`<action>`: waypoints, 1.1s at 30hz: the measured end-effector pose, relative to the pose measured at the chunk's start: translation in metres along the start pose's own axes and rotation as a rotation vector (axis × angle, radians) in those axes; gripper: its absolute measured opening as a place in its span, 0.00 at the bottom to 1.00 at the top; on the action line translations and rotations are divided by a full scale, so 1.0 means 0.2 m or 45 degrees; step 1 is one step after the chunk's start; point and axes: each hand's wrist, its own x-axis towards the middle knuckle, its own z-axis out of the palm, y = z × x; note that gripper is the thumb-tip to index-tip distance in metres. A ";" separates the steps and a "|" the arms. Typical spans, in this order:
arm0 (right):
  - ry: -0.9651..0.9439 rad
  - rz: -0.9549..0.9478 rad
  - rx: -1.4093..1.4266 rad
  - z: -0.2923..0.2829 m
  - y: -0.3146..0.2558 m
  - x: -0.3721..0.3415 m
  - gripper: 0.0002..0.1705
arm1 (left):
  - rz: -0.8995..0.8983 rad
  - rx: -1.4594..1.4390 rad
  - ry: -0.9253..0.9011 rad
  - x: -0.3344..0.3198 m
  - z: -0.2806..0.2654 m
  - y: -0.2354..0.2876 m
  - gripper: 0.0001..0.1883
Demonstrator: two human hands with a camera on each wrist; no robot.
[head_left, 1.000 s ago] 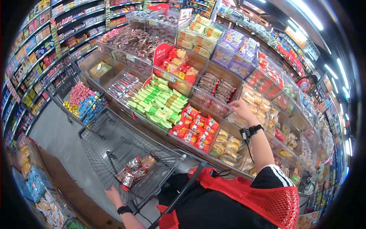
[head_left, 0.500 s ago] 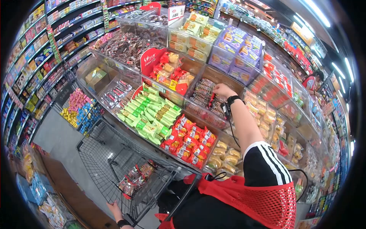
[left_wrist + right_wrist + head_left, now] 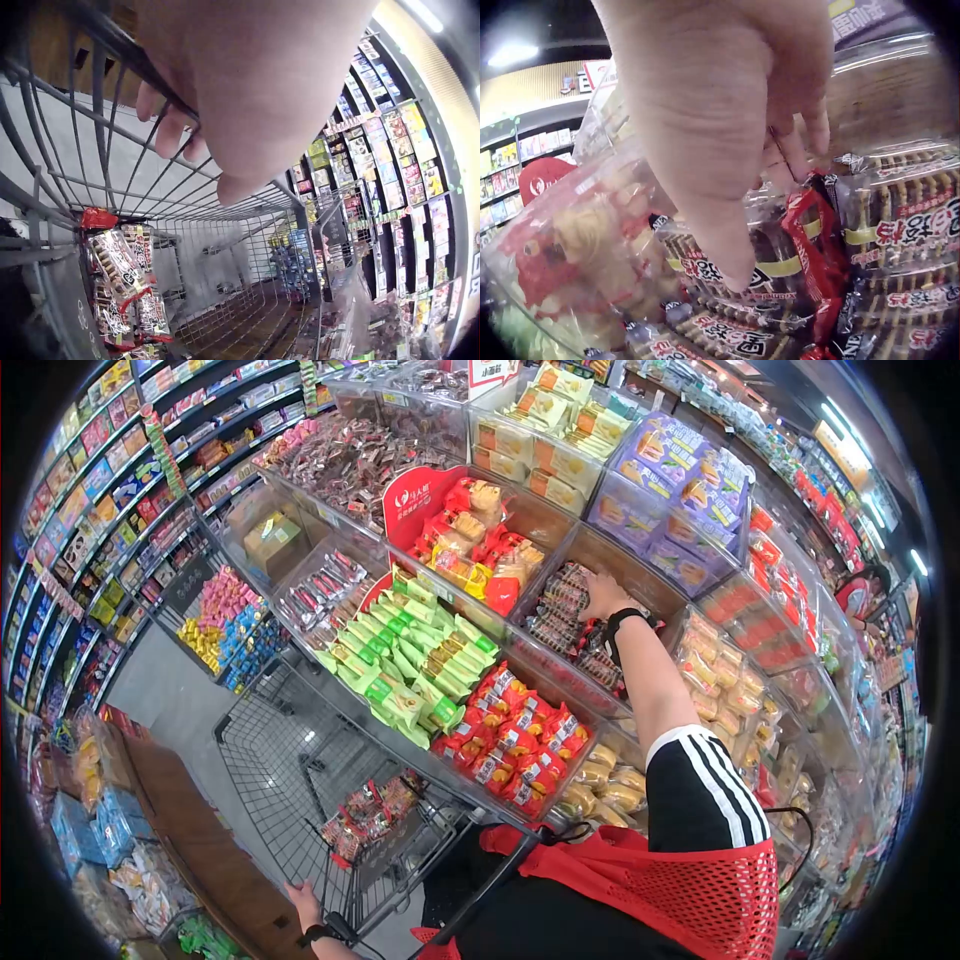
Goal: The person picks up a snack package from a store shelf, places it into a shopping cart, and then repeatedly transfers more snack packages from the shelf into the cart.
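My right hand (image 3: 606, 598) is down in a clear bin of biscuit packets. In the right wrist view, the thumb of my right hand (image 3: 705, 127) lies over the front of one biscuit packet (image 3: 757, 259), with the fingers behind its far edge. The packets have clear wrappers with red and black ends. Low at the left, my left hand (image 3: 305, 905) holds the side rim of a wire shopping cart (image 3: 265, 760). In the left wrist view, the fingers of my left hand (image 3: 262, 82) wrap over that rim. Several similar packets (image 3: 120, 281) lie inside the cart.
Beside the biscuit bin are red-wrapped snacks (image 3: 520, 740), green packets (image 3: 410, 655), bagged rolls (image 3: 715, 670) and purple boxes (image 3: 680, 490). Clear bin walls divide them. A brown display edge (image 3: 190, 810) runs left of the cart. Another person (image 3: 858, 595) stands far right.
My right hand has moved from above the bin's front edge down among the biscuit packets, its arm stretching further forward. My left hand has stayed at the cart's side.
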 end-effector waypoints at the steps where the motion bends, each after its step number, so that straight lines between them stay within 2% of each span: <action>1: -0.006 0.019 -0.005 0.00 -0.01 0.00 0.48 | 0.011 0.006 0.011 0.03 0.00 -0.05 0.38; 5: -0.095 0.117 0.007 0.01 -0.07 0.00 0.47 | 0.044 0.055 0.030 0.11 0.00 -0.13 0.38; 7: -0.152 0.197 0.017 0.04 -0.08 0.03 0.44 | 0.043 0.153 0.059 0.01 0.02 0.02 0.39; 9: -0.099 0.196 -0.050 -0.04 -0.17 -0.05 0.45 | -0.007 0.224 0.047 -0.11 0.02 0.21 0.38; 11: -0.095 0.187 -0.097 -0.08 -0.19 -0.08 0.45 | 0.098 0.250 0.082 0.01 0.02 0.01 0.38; 13: -0.052 0.103 -0.089 -0.15 -0.21 -0.12 0.47 | 0.195 0.239 0.124 -0.03 0.02 0.02 0.38; 15: 0.130 0.043 0.107 -0.05 -0.06 -0.06 0.44 | 0.164 0.192 0.094 -0.05 0.01 0.03 0.39; 16: -0.070 0.098 0.321 -0.29 -0.24 -0.23 0.38 | 0.166 0.149 0.067 -0.06 0.00 0.05 0.39; 17: 0.146 0.079 0.218 -0.21 -0.18 -0.20 0.33 | 0.172 0.106 0.038 -0.08 0.00 0.08 0.39; 19: 0.167 0.086 0.220 -0.24 -0.14 -0.21 0.33 | 0.197 0.077 0.065 -0.08 0.02 0.10 0.39; 20: 0.292 0.088 0.241 -0.33 -0.24 -0.33 0.33 | 0.160 0.091 0.053 -0.10 0.01 0.15 0.39; 21: 0.307 0.059 0.258 -0.34 -0.24 -0.35 0.31 | 0.127 0.107 0.037 -0.13 0.01 0.19 0.39; 22: 0.389 0.037 0.413 -0.39 -0.32 -0.45 0.29 | 0.110 0.053 0.033 -0.14 0.01 0.22 0.39; 24: 0.352 0.059 0.455 -0.55 -0.59 -0.67 0.30 | 0.091 -0.048 0.024 -0.15 0.00 0.25 0.39; 27: 0.598 -0.297 0.552 -0.53 -0.82 -0.86 0.30 | 0.128 0.089 0.129 -0.09 0.07 0.16 0.39; 28: 0.504 -0.337 0.705 -0.53 -0.95 -0.93 0.34 | 0.086 0.107 0.134 -0.08 0.07 0.15 0.39; 30: 0.573 -0.487 0.697 -0.47 -1.23 -1.07 0.36 | 0.013 0.143 0.146 -0.06 0.06 0.21 0.40; 32: 0.309 -0.549 1.086 -0.43 -1.64 -1.24 0.38 | -0.059 0.122 0.159 -0.07 0.04 0.29 0.39; 33: 0.202 -0.572 1.064 -0.34 -1.77 -1.26 0.38 | -0.101 0.109 0.166 -0.09 0.02 0.33 0.38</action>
